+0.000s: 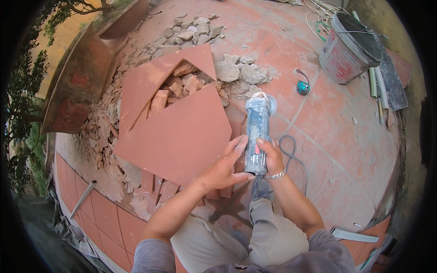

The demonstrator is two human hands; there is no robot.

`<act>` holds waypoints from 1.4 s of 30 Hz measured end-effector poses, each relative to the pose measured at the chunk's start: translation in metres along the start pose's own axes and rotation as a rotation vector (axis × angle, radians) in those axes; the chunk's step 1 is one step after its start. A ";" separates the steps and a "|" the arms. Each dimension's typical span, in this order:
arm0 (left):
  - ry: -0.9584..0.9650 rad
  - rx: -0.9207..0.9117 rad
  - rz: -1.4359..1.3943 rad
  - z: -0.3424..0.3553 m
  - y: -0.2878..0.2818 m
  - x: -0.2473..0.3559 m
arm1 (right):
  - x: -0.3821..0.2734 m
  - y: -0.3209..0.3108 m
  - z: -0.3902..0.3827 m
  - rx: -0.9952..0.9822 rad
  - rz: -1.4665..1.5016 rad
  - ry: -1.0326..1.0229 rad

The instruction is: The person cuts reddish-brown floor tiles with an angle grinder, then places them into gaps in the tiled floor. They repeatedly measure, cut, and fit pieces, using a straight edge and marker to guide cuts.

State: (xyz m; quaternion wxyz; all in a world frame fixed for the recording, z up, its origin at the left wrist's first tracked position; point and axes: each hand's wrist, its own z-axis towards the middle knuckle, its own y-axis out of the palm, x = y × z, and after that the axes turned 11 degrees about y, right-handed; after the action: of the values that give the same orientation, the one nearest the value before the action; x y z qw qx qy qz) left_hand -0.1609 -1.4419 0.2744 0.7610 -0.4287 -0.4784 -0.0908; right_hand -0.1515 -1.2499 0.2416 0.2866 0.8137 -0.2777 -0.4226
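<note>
A dusty angle grinder (pixel 257 123) with a blue-grey body points away from me, its pale disc (pixel 271 104) showing at the far right end. My right hand (pixel 272 157) is closed round the rear right side of the body, thumb on top. Against the rear left side lies my left hand (pixel 225 166), fingers along the casing and thumb at the back end. A large terracotta tile (pixel 182 136) lies just left of the grinder. Beyond it, another tile (pixel 141 86) has an angular cut-out, with broken pieces (pixel 184 84) visible in the gap.
Rubble (pixel 195 31) spreads beyond and left of the tiles. A tape measure (pixel 302 87) lies on the dusty floor, near a dirty bucket (pixel 339 54) at the far right. A dark cable (pixel 296 157) loops right of my right hand. A metal strip (pixel 355 235) lies near right.
</note>
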 end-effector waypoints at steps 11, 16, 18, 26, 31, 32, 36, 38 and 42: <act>-0.334 -0.010 0.201 -0.046 -0.027 0.007 | -0.001 -0.070 0.057 0.396 -1.069 -0.377; -0.706 0.453 0.294 -0.147 -0.078 -0.012 | -0.008 -0.136 0.098 0.830 -1.621 -0.350; -0.846 0.725 0.325 -0.187 -0.082 -0.024 | -0.014 -0.153 0.107 0.912 -1.704 -0.285; -1.053 1.138 -0.860 -0.245 -0.050 -0.036 | -0.003 -0.181 0.122 1.002 -1.739 -0.261; -0.890 1.247 -1.127 -0.216 -0.021 -0.057 | -0.007 -0.183 0.122 0.957 -1.724 -0.238; -0.854 1.260 -1.199 -0.210 -0.019 -0.063 | -0.011 -0.182 0.120 0.923 -1.720 -0.226; -0.887 1.311 -1.283 -0.193 -0.021 -0.068 | -0.030 -0.177 0.096 0.917 -1.642 -0.183; -0.904 1.332 -1.274 -0.185 -0.025 -0.060 | -0.035 -0.173 0.065 0.909 -1.626 -0.171; -0.959 1.357 -1.179 -0.167 -0.048 -0.032 | -0.050 -0.172 -0.057 0.781 -1.553 0.034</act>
State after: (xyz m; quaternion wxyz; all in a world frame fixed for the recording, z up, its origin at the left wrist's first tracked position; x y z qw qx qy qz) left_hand -0.0951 -1.6038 0.2468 0.4058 0.4059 -0.8186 0.0204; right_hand -0.0915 -1.0849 0.1747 -0.3786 0.8193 0.2352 -0.3606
